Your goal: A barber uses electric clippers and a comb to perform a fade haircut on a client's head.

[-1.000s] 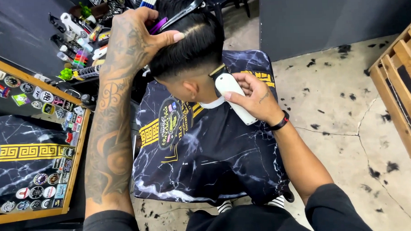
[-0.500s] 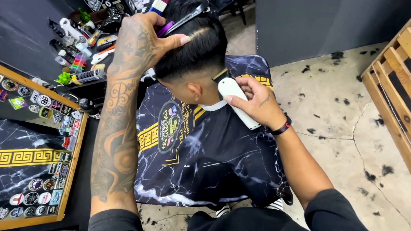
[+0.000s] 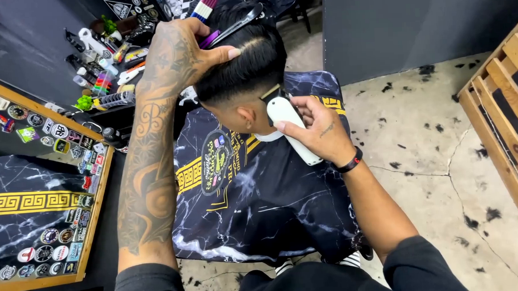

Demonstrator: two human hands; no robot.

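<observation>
1. The right hand (image 3: 318,129) is clamped around a white hair clipper (image 3: 291,127) — its blade end touches the dark hair at the back of a seated person's head (image 3: 242,63).
2. The left hand (image 3: 181,53) lies flat on top of that head, fingers together, thumb on the hair; it grips nothing.
3. A dark marbled cape (image 3: 260,191) with gold trim covers the seated person.
4. Beyond the head, a counter (image 3: 104,59) holds combs, bottles and clippers.
5. Hair clippings dot the concrete floor (image 3: 425,145).
</observation>
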